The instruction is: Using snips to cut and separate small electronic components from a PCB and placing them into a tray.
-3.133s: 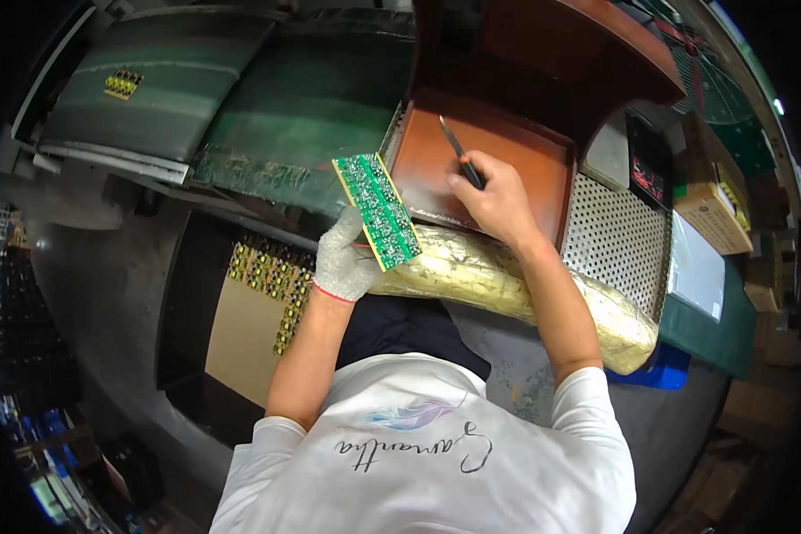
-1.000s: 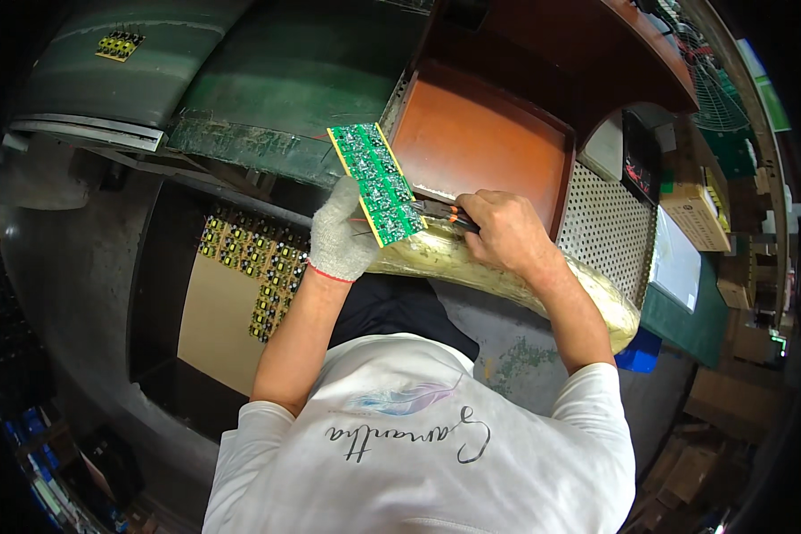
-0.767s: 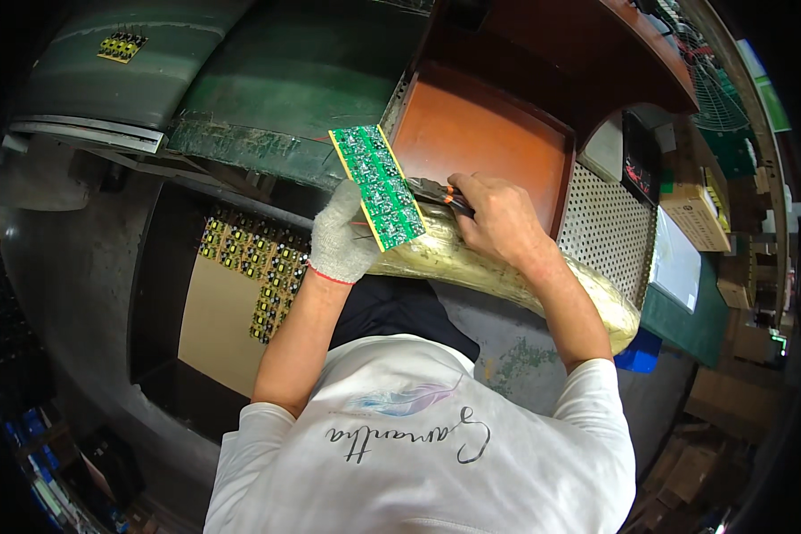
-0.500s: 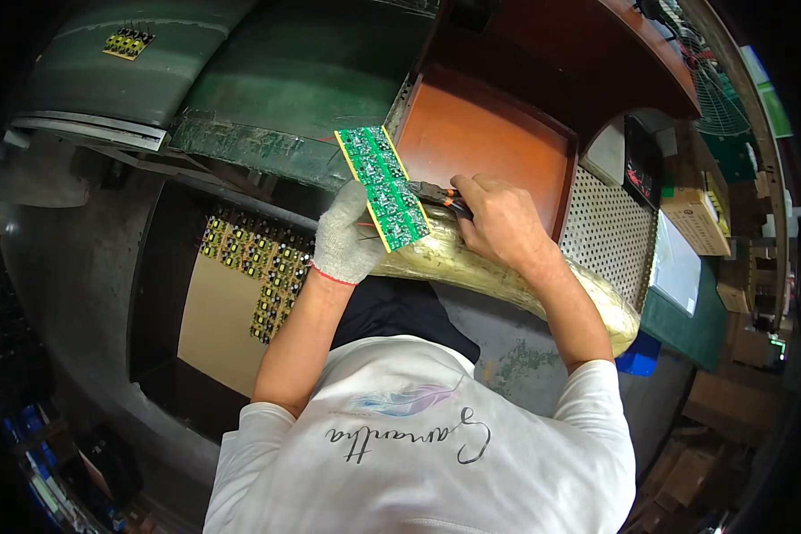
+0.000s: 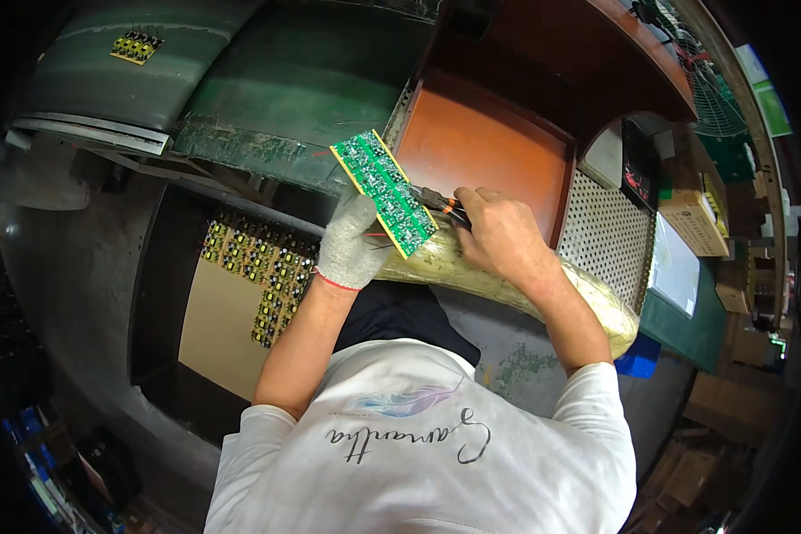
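**Left hand (image 5: 351, 238) holds board (image 5: 384, 193), right hand (image 5: 504, 233) has pliers (image 5: 438, 199) at its edge**

My left hand, gloved, grasps the board by its left long edge. Green, densely soldered face up toward my camera; board slants, top end leftward. Thin red wires (image 5: 322, 153) poke out past that same edge.

My right hand, bare, is clenched around the pliers' dark, orange-marked handles. Pliers point left, nose at the board's right long edge; can't tell if it touches or if the jaws are closed.

Board is up in front of me, over the left end of the yellow roll (image 5: 543, 283), just beside the orange tray (image 5: 494, 133).

Further out: green belt (image 5: 284, 80) upper left, a yellow-black module (image 5: 137, 45) lying on its far-left section. Lower left, dark crate (image 5: 154, 356) with rows of modules (image 5: 262, 254) on brown card (image 5: 218, 320). Right: perforated plate (image 5: 607, 233), then carton (image 5: 692, 222). Fan (image 5: 705, 82) upper right.
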Tool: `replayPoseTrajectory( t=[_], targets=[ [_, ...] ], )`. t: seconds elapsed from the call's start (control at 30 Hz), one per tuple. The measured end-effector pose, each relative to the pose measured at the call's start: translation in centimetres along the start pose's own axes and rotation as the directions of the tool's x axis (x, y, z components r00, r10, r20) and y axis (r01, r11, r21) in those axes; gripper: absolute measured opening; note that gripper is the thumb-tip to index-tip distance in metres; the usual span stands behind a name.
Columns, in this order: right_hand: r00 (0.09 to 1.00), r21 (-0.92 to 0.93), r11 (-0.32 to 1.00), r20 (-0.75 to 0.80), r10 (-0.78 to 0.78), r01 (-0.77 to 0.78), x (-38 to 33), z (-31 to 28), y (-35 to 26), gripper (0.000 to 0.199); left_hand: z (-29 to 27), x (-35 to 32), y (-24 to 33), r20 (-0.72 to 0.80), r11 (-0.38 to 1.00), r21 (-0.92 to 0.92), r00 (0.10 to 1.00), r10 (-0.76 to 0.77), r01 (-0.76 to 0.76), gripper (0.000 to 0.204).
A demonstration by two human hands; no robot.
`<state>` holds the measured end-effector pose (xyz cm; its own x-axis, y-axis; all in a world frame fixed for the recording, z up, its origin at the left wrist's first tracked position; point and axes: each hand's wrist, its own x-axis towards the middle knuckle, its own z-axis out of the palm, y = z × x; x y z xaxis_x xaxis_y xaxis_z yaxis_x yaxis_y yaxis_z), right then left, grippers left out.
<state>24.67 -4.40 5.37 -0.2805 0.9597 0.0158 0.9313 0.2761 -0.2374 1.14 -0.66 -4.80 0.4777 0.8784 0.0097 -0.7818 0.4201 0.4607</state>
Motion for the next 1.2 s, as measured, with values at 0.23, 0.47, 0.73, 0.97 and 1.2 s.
replayPoseTrajectory(
  t=[0.23, 0.47, 0.73, 0.97, 1.2],
  targets=[
    [0.999, 0.022, 0.999, 0.023, 0.026, -0.026, 0.2, 0.7, 0.4, 0.027, 0.8, -0.2, 0.3, -0.028, 1.0, -0.006, 1.0, -0.007, 0.006, 0.056],
    [0.998, 0.025, 0.999, -0.065, -0.025, 0.027, 0.3, 0.7, 0.4, 0.032, 1.5, -0.4, 0.6, -0.059, 0.998, -0.065, 0.998, -0.014, 0.01, 0.05],
    [0.999, 0.01, 1.0, -0.045, 0.0, 0.001, 0.1, 0.7, 0.3, 0.036, 0.9, -0.4, 0.1, -0.059, 1.0, 0.021, 0.998, 0.004, -0.003, 0.057],
    [1.0, -0.002, 1.0, 0.008, -0.016, 0.016, 0.1, 1.1, 0.9, 0.039, 0.5, -0.2, 0.0, -0.077, 0.998, 0.065, 0.997, 0.013, -0.008, 0.058],
    [0.994, 0.018, 0.998, -0.093, -0.053, 0.055, 0.7, 1.1, 1.1, 0.038, -0.6, -0.2, 0.0, -0.051, 0.997, -0.055, 0.997, -0.051, 0.048, 0.061]
  ],
)
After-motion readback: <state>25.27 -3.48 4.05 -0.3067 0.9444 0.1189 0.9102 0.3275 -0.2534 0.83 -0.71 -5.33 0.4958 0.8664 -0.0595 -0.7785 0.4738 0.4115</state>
